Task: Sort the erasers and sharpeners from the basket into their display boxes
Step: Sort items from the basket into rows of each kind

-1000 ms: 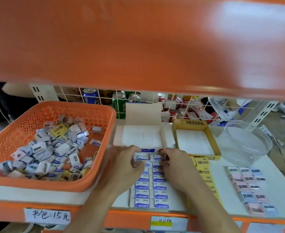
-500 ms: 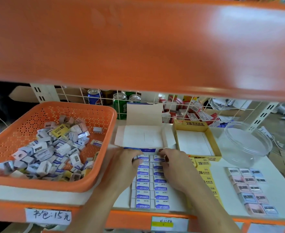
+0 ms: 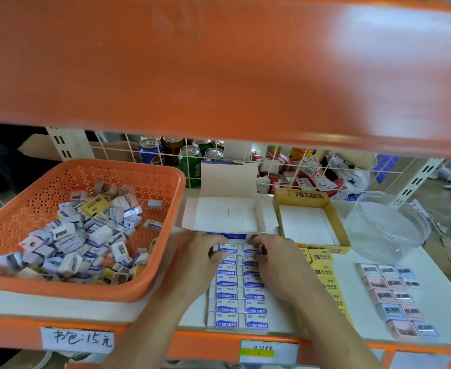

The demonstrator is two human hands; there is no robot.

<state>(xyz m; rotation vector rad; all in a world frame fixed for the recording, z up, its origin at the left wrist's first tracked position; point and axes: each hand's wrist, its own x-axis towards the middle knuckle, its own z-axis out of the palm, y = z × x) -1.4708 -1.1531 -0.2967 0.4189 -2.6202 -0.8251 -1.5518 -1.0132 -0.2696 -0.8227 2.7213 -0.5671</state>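
Now the orange plastic basket [image 3: 149,179] holds a heap of small erasers and sharpeners [image 3: 85,235]. Just beside it on the white shelf [image 3: 442,296], blue-and-white boxed erasers [image 3: 228,310] lie in two lines of seven. The left hand [image 3: 200,258] and right hand [image 3: 281,266] rest bent fingers on the far ones; I cannot tell if either grip pinches one.

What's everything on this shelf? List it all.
basket: one, orange, left
loose erasers and sharpeners: heap, mostly white and blue, in basket
ERASER blocks: two columns, blue-white, front centre
white box: one, open, behind them
yellow box: one, right of white box
yellow erasers: one column, in front of yellow box
clear tub: one, far right
pastel sharpeners: rows, pink and blue, front right
cans: several, mixed colours, at back
left hand: fingertips on top-left ERASER block
right hand: fingertips on top-right ERASER block
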